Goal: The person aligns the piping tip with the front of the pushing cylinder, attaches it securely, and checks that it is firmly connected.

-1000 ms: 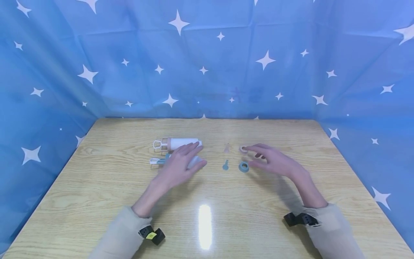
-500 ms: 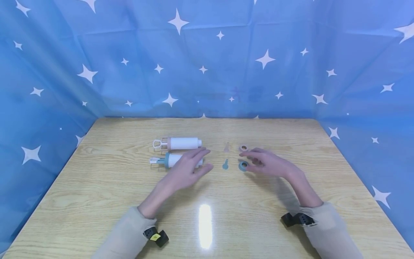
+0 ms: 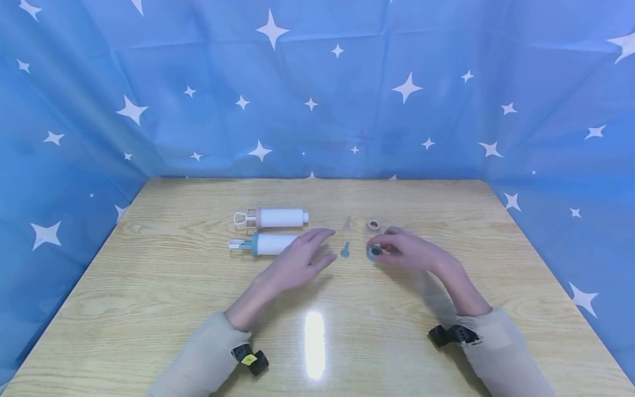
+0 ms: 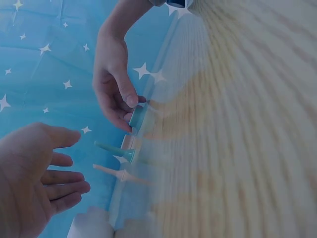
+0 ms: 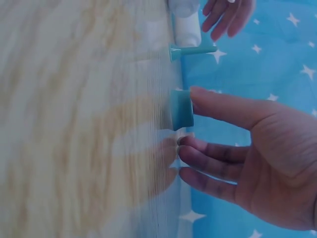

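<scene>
Right hand: over the teal ring; the right hand has its thumb touching the ring and its other fingers bent down on the far side; I cannot tell whether they pinch it.
Teal ring: standing on the wooden bench, between the right thumb and fingers.
Left hand: in the air, palm turned toward the right; the left hand has its fingers extended, thumb well apart, covering one end of the teal-collared tube in the head view.
Teal nozzle: upright on its wide base, between the two hands.
Pink nozzle: behind the teal one.
Pink ring: lying just behind the right hand's fingers.
Pink-collared tube: lying behind its teal twin, white handle to the left.
Backdrop: blue curtain with white stars.
</scene>
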`<act>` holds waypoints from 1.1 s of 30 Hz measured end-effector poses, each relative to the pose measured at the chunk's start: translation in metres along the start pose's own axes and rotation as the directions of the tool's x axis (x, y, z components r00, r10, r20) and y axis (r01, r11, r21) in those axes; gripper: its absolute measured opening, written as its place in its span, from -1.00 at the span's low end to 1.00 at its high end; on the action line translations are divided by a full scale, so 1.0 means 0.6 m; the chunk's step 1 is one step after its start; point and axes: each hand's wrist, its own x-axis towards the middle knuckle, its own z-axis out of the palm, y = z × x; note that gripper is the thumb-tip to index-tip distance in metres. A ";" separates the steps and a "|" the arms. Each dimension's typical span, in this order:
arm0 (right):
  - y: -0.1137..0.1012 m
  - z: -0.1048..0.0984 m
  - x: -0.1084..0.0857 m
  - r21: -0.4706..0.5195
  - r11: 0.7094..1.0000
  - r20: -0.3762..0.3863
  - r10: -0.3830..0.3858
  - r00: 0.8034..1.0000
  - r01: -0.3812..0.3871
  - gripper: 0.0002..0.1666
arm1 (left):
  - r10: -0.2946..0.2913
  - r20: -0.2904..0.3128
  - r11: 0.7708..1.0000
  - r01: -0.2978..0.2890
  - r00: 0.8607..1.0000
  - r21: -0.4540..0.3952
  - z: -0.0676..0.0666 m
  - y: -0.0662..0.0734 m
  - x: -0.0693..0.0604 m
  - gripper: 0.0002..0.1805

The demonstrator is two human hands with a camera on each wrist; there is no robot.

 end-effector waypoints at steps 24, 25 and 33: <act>-0.004 0.001 0.002 -0.005 1.000 -0.004 -0.027 1.000 0.027 -0.73 | -0.045 -0.026 0.992 0.042 0.999 -0.122 0.043 0.003 0.045 -0.65; -0.004 0.001 0.002 -0.003 1.000 -0.005 -0.027 1.000 0.027 -0.73 | -0.043 -0.027 0.991 0.039 0.999 -0.127 0.045 0.002 0.046 -0.67; -0.003 0.002 0.001 -0.003 1.000 -0.019 -0.027 0.999 0.027 -0.75 | -0.048 -0.008 0.984 0.046 0.999 -0.174 0.058 -0.002 0.057 -0.77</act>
